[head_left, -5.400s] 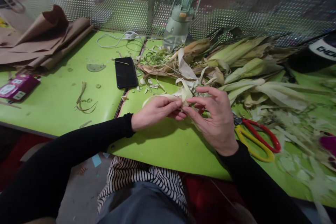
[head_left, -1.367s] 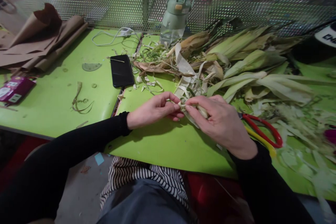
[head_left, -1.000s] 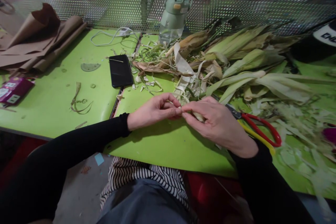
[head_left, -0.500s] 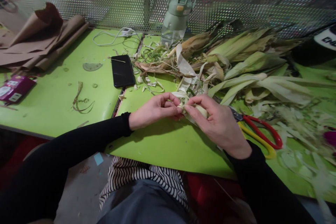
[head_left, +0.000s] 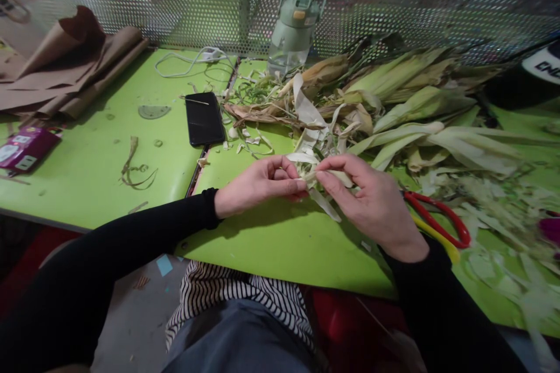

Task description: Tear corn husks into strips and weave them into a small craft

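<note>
Pale corn husk strips (head_left: 322, 201) are pinched between my two hands, just above the green table. My left hand (head_left: 265, 183) grips one end with thumb and forefinger. Close by on the right, my right hand (head_left: 370, 201) pinches another part of the husk, and its fingers hide some of it. One strip hangs down between the hands toward the tabletop. Red-and-yellow-handled scissors (head_left: 441, 218) lie beside my right wrist, partly covered by it. Behind the hands, loose husk strips (head_left: 312, 134) lie in a heap.
Whole corn husks (head_left: 394, 87) spread along the back right. A water bottle (head_left: 291, 35) stands by the perforated screen (head_left: 196, 17). Left of the hands are a phone (head_left: 204, 119), a protractor (head_left: 154, 111), a purple power strip (head_left: 28, 148), a white cable (head_left: 184, 57) and brown paper (head_left: 74, 70).
My right hand has shifted a little to the right, away from my left hand, drawing the husk out. The left hand has barely moved. More of the scissors is now covered.
</note>
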Available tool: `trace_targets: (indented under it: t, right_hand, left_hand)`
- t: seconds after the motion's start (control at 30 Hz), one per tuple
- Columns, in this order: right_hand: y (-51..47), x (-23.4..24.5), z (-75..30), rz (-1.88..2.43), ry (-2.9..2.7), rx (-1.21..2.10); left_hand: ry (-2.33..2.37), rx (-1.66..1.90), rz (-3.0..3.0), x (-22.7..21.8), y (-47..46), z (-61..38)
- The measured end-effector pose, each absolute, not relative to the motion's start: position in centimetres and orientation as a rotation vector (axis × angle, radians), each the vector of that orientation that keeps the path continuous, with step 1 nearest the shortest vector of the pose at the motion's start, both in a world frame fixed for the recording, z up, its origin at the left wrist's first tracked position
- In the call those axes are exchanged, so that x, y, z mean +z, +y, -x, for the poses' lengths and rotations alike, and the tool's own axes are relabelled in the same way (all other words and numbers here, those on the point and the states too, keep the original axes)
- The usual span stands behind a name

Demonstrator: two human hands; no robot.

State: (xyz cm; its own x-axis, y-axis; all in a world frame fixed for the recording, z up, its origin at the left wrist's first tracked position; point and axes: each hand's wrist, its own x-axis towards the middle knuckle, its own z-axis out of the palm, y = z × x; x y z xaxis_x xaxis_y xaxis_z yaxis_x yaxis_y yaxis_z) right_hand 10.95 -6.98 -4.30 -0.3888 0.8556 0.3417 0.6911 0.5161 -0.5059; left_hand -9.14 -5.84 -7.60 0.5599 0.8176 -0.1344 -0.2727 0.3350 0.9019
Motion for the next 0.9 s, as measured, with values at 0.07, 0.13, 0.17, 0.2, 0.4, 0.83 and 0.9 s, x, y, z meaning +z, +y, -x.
trace_targets:
  t: [0.07, 0.13, 0.17, 0.2, 0.4, 0.83, 0.9]
  right_hand:
    - [-6.99, -4.27, -10.93, 1.264, -2.188, 0.388]
    - [-7.08, -4.25, -10.85, 1.266, -2.188, 0.381]
    - [-7.13, -4.26, -10.8, 1.266, -2.188, 0.376]
    - [-7.17, -4.28, -10.73, 1.264, -2.189, 0.376]
    - [-6.96, -4.62, -10.6, 1.071, -2.248, 0.436]
    - [-6.86, -4.01, -11.01, 1.126, -2.196, 0.405]
    - [-6.98, -4.21, -11.1, 1.174, -2.156, 0.452]
  left_hand:
    - [0.644, 0.778, -0.99, -7.61, -5.83, 9.16]
    - [0.63, 0.781, -0.995, -7.62, -5.8, 9.18]
    - [0.629, 0.786, -0.998, -7.63, -5.78, 9.18]
    - [0.633, 0.792, -1.001, -7.64, -5.78, 9.18]
    - [0.688, 0.78, -1.079, -7.53, -5.75, 9.28]
    - [0.698, 0.79, -1.164, -7.4, -5.95, 9.02]
    - [0.699, 0.796, -1.174, -7.16, -6.03, 8.97]
